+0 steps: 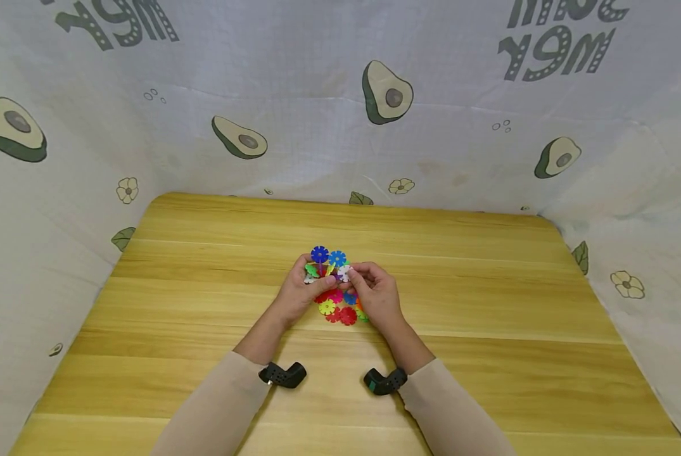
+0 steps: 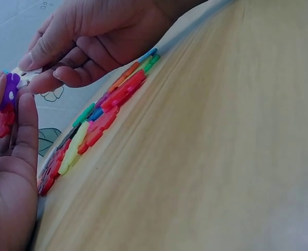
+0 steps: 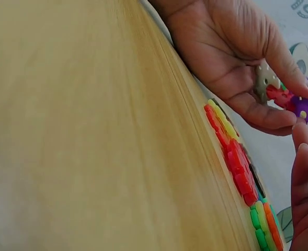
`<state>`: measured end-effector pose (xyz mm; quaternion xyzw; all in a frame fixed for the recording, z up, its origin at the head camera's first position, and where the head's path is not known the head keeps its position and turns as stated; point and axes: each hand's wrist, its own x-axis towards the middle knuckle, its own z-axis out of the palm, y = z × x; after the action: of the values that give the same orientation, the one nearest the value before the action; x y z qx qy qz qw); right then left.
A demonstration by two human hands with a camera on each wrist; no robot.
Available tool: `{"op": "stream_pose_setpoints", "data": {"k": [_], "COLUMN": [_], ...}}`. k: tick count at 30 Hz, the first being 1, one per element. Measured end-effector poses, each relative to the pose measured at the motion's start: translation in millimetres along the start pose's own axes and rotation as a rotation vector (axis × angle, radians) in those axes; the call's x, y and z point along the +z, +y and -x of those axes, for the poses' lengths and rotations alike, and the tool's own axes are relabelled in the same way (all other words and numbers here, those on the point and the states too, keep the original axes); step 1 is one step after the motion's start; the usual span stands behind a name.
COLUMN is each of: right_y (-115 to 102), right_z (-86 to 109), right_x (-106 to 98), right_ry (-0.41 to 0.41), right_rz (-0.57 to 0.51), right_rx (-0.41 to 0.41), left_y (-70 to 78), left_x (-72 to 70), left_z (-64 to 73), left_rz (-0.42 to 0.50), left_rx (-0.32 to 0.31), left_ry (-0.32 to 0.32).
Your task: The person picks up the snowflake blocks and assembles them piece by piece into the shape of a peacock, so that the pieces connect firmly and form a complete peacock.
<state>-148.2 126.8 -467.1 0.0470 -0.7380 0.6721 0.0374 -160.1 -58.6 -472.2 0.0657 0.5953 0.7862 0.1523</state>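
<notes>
My left hand (image 1: 301, 290) grips a cluster of interlocking plastic snowflake discs, thumb on the near side. Out of its top stick a dark blue disc (image 1: 320, 254) and a lighter blue disc (image 1: 337, 258), with a green disc (image 1: 311, 270) at the left. A purple disc (image 3: 305, 111) and a red disc (image 3: 280, 97) sit by the left thumb in the right wrist view. Between thumb and finger, my right hand (image 1: 379, 296) pinches a white disc (image 1: 344, 273), held right at the purple disc (image 2: 9, 93) on the cluster's right side.
Loose discs lie on the wooden table (image 1: 203, 266) beneath and in front of the hands, among them a red disc (image 1: 348, 316), a yellow disc (image 1: 327, 307) and a blue disc (image 1: 350, 298). A patterned cloth (image 1: 317, 82) hangs behind the table and along its sides.
</notes>
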Motion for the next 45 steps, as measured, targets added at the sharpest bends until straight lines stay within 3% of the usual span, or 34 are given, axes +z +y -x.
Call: {"op": "stream_pose_setpoints", "data": {"k": [5,11,13,15,19,22,32,38,41,45], "right_y": [0.2,3.1,5.2,7.5,9.7,9.2,8.4,8.0,8.2,8.0], "right_z": [0.8,0.7,0.2,-0.8,-2.4,-2.3,-0.9,-2.5,-2.2,-1.0], "right_x": [-0.2,-0.5,-0.7,-1.0,-2.1,-2.7,-3.0,-4.7,-4.0,-2.9], "right_ry": [0.004,0.029,0.043,0.028,-0.077,-0.146,-0.097,0.006,0.071,0.157], "right_rz": [-0.001,0.059,0.18,0.367,0.75,0.86,0.881,0.858,0.809,0.621], "right_rx": [-0.012,-0.079,-0.121,-0.173,-0.294,-0.359,-0.398,-0.333,-0.289,-0.213], "left_y": [0.3,-0.5,-1.3,-2.5,-2.9,-3.1,-3.2,-2.9,-1.9,-1.1], "left_x": [1.2,-1.7,-3.3,-4.6,-4.8,-4.5,-5.2,-5.4,-5.7,-5.5], "left_z": [0.0,-2.0,-3.4,-5.0,-6.5,-5.8,-3.7,-2.8,-1.3,-0.2], "left_rz": [0.027,0.166,0.203,0.241,0.276,0.269,0.296,0.314,0.322,0.31], "left_rx": [0.038,0.067,0.075,0.085,0.099,0.102,0.085,0.093,0.079,0.038], "left_ry": [0.019,0.048,0.092,0.14,0.183,0.176,0.141,0.079,0.039,0.033]}}
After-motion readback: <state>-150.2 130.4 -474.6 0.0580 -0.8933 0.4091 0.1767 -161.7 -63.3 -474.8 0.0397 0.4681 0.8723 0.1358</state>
